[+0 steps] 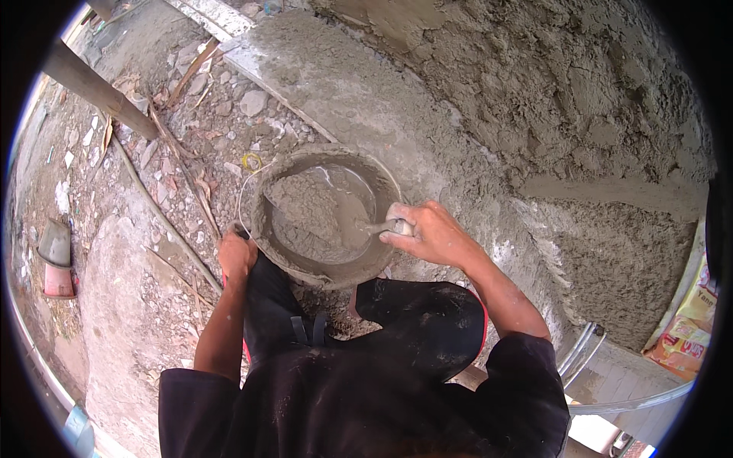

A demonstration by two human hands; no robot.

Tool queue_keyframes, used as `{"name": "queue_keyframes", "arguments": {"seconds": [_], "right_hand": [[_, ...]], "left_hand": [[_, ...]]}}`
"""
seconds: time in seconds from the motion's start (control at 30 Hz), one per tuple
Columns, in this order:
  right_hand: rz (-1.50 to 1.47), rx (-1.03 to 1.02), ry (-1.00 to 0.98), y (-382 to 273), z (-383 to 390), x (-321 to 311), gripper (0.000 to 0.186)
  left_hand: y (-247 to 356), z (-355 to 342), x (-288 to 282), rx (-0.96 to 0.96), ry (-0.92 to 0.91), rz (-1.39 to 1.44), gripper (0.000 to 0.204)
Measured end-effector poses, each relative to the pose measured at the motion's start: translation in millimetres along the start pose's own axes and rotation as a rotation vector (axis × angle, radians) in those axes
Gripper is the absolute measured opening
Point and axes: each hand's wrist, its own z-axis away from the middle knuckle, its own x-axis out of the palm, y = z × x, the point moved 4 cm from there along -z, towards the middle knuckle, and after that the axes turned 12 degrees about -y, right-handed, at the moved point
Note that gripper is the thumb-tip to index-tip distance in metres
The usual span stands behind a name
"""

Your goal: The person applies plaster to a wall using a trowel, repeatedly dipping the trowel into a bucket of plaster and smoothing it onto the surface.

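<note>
A round bucket (269,233) caked with grey mortar stands in front of my knees, with wet mortar (305,206) inside. My right hand (427,233) grips the handle of a trowel (374,227) over the bucket's right rim. The trowel's neck points left into the bucket, and its blade is smeared with mortar, so its outline is hard to make out. My left hand (235,253) is closed beside the bucket's left rim, near the thin wire bail. Something dark shows at its fingers, but I cannot tell what it is.
Rough wet mortar covers the wall (565,99) at upper right, above a concrete ledge (336,84). Rubble and sticks litter the ground left, around a wooden post (103,88). A mortar-stained red container (58,263) lies far left; printed packaging (687,328) is at far right.
</note>
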Motion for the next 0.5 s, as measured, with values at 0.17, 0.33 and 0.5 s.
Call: {"name": "queue_keyframes", "arguments": {"seconds": [0.17,0.33,0.5], "right_hand": [[-1.048,0.300,-0.613,77.8,21.3,-54.9,0.020],[-0.473,0.510,0.269,160.6,27.2,-183.9,0.030],[0.026,0.430,0.521,100.9,36.7,-156.2,0.031]], "left_hand": [[18.1,5.1,-8.2,-0.064,0.023,-0.164,0.046],[36.8,6.4,-11.9,0.018,0.035,-0.147,0.039],[8.3,4.4,1.7,-0.122,0.055,-0.294,0.031]]}}
